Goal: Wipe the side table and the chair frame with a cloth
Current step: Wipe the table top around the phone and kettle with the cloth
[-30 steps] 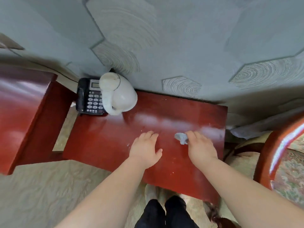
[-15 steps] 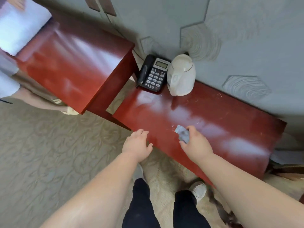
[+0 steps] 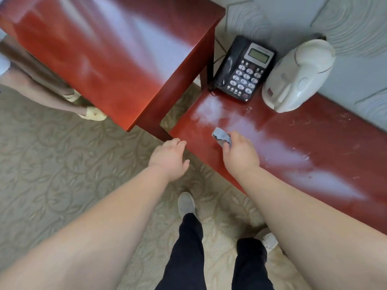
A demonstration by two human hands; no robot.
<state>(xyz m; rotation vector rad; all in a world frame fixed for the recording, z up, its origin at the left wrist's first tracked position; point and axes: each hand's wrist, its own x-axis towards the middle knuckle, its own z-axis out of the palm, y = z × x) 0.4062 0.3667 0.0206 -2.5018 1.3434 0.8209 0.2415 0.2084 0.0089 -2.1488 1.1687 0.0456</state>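
Observation:
The low red side table (image 3: pixel 310 147) runs along the wall at right, glossy and speckled with dust near the back. My right hand (image 3: pixel 239 153) is over its near left part, closed around a small crumpled blue-grey cloth (image 3: pixel 222 136) that sticks out past my fingers. Just off the table's left corner, my left hand (image 3: pixel 169 159) hovers above the carpet with fingers loosely curled, holding nothing. No chair frame is in view.
A black desk phone (image 3: pixel 244 69) and a white electric kettle (image 3: pixel 297 77) stand at the table's back left. A taller red desk (image 3: pixel 109 51) fills the upper left. Another person's legs and sandals (image 3: pixel 92 113) are beside it. Patterned carpet lies below.
My view has swung left and the tall desk now fills the upper left. My left hand has come off the side table to beyond its left corner. My right hand still grips the cloth.

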